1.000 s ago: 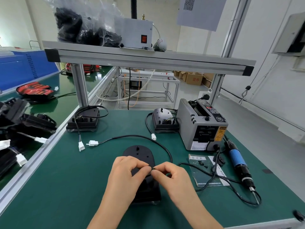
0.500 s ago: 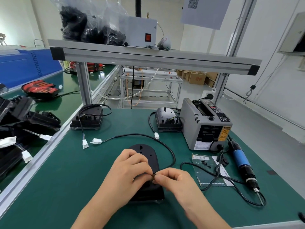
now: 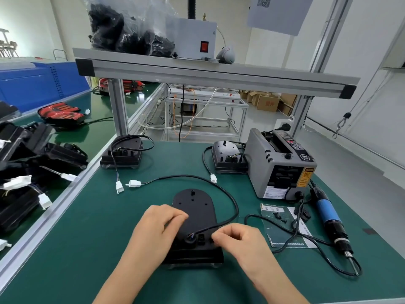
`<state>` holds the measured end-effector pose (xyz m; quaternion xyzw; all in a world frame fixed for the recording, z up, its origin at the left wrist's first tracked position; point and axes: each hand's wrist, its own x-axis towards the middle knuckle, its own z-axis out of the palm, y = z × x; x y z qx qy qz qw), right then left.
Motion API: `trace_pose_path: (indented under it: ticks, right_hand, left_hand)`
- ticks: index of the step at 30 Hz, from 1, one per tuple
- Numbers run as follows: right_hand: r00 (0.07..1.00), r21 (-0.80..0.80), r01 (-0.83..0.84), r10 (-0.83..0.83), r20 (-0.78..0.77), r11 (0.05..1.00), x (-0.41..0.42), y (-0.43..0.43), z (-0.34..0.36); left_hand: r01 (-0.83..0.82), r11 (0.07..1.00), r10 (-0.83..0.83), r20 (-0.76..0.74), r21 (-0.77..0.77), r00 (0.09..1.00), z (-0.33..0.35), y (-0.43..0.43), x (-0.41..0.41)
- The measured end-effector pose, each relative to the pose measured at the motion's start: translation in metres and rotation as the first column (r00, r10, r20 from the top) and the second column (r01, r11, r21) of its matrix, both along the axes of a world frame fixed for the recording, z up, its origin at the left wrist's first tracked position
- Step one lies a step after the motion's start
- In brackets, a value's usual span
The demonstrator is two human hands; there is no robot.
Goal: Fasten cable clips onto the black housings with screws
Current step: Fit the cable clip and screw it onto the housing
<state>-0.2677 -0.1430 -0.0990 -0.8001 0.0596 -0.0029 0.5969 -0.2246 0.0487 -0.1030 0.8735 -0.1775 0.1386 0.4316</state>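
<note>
A black housing (image 3: 192,213) lies flat on the green mat in front of me. Its black cable (image 3: 232,200) leaves a hole near the housing's near end and loops round to a white connector (image 3: 134,183). My left hand (image 3: 160,227) lies over the housing's left side with its fingers curled and holds it. My right hand (image 3: 238,238) is at the housing's near right corner; its fingertips pinch a small black piece, apparently a cable clip (image 3: 211,239), mostly hidden by the fingers. Small black screws and clips (image 3: 278,216) lie on a card at the right.
An electric screwdriver (image 3: 328,213) with its cord lies at the right edge. A grey tape dispenser (image 3: 280,163) stands behind it. Two more housings (image 3: 122,154) (image 3: 228,160) sit at the back. A pile of housings (image 3: 26,154) is on the left bench. A shelf frame (image 3: 197,71) is overhead.
My hands, pinching together at the housing's middle before, have parted. The left hand shifted left onto the housing; the cable's entry hole now shows between them.
</note>
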Motion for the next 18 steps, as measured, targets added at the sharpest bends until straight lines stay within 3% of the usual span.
trace_pose_path:
  ticks: [2,4,11,18]
  right_hand:
    - [1.0,-0.107,0.001,0.002,0.024,0.994,0.0,0.001,-0.003]
    - [0.999,-0.212,0.005,0.004,0.043,0.977,0.001,0.003,-0.006]
    - [0.987,-0.48,0.07,0.009,0.159,0.874,0.007,0.009,-0.009]
    - [0.974,-0.578,0.101,0.037,0.222,0.81,0.009,0.009,-0.01]
  left_hand:
    - [-0.021,1.0,0.019,-0.145,-0.012,0.989,-0.005,0.002,0.0]
    - [0.008,1.0,-0.007,-0.191,0.004,0.981,-0.007,-0.002,-0.004]
    - [0.023,0.996,-0.009,-0.151,0.092,0.989,-0.014,-0.016,-0.009]
    - [-0.006,0.999,0.002,-0.135,-0.034,0.991,-0.02,-0.021,-0.009]
